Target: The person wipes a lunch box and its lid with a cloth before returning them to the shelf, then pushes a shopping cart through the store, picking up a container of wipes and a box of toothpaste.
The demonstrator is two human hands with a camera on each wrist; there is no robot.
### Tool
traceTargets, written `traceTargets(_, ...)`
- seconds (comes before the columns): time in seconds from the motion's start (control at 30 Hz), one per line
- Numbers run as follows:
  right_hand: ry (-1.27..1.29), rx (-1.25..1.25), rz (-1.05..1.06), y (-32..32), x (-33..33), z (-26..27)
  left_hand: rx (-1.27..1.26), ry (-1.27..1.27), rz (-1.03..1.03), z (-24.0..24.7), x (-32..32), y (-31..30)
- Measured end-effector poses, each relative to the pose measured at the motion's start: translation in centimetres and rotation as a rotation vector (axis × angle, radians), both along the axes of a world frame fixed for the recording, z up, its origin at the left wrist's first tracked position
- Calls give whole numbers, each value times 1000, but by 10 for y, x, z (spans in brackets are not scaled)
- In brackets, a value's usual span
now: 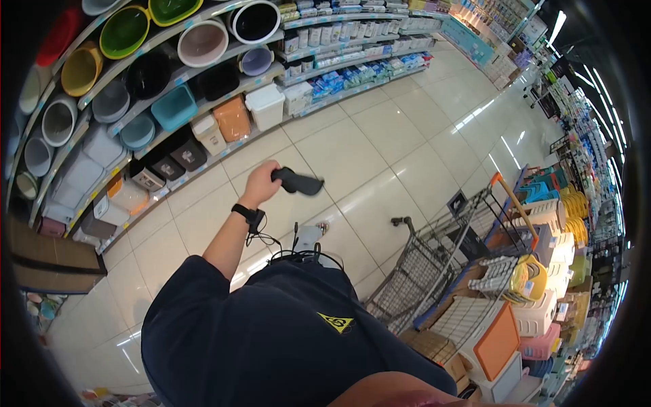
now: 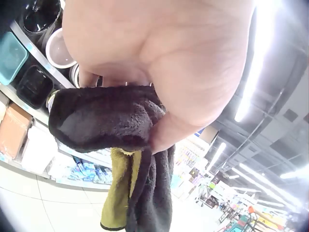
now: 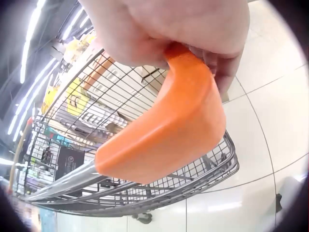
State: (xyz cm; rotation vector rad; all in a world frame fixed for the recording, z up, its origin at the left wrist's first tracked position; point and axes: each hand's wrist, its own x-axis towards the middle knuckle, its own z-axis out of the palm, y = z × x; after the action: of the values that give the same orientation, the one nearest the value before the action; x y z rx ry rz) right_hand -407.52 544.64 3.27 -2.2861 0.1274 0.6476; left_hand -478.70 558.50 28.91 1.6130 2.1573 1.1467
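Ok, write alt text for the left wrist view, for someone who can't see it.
The person's left hand grips a fuzzy black cloth, its yellow-green side partly showing where it hangs down. Behind it, store shelves hold plastic tubs, including a turquoise rectangular one, above a pale tiled floor.

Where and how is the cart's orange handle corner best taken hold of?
Probably by the narrow upper end of the orange corner, coming from above, palm over it and fingers curled round: it slims there, while the end towards the grey tube is broader. The right hand grips that narrow end.
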Motion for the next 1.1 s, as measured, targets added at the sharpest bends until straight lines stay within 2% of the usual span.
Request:
traceTargets(0.1,-129,-91,-20,61,-34,-7,-72,11,-40,-9,-26,60)
traceTargets(0.2,-251,-225,-61,84,-61,-16,-111,60,-6,-16,-70,123)
traceTargets(0.23,-296,-281,-74,82,-66,-15,-33,120,19,-18,-83,144)
traceTargets(0.27,-345,-341,-83,76,-68,-12,-75,122,42,-17,-97,165)
traceTargets(0.33,-449,-457,-104,68,-67,5,-43,204,90,-21,-120,207)
traceTargets(0.47,-673,-668,-133,59,-44,48,-62,188,99,-17,-138,289)
traceTargets(0.57,-831,-779,-145,94,-33,76,-58,139,77,-43,-149,364)
traceTargets(0.6,-885,-813,-148,121,-46,104,-77,96,73,-50,-152,390)
traceTargets(0.63,-930,-802,13,190,-69,164,-64,59,59,-57,-149,417)
traceTargets(0.67,-1074,-632,12,234,-53,161,-67,55,54,-69,-150,446)
traceTargets(0.7,-828,-291,151,280,-41,168,-73,29,-21,-85,-152,477)
traceTargets(0.73,-818,-170,120,337,-48,173,-76,2,-94,-95,-151,507)
traceTargets(0.77,-611,-202,181,387,-48,182,-129,-43,-148,-84,-143,537)
traceTargets(0.8,-619,-199,179,420,-48,181,-107,-46,-178,-96,-143,571)
traceTargets(0.87,-456,-55,295,495,-47,170,-118,-65,-219,-82,-133,634)
traceTargets(0.9,-325,-243,343,511,-11,146,-110,-76,-216,-83,-131,666)
traceTargets(0.93,-336,-236,348,530,-11,155,-102,-88,-237,-83,-127,696)
traceTargets(1.0,-368,-497,256,557,-32,172,-126,-105,-276,-72,-122,758)
traceTargets(1.07,-477,-532,223,566,-43,172,-41,-44,-347,-74,-119,826)
traceTargets(1.1,-571,-643,120,570,-50,166,55,-38,-375,-74,-111,857)
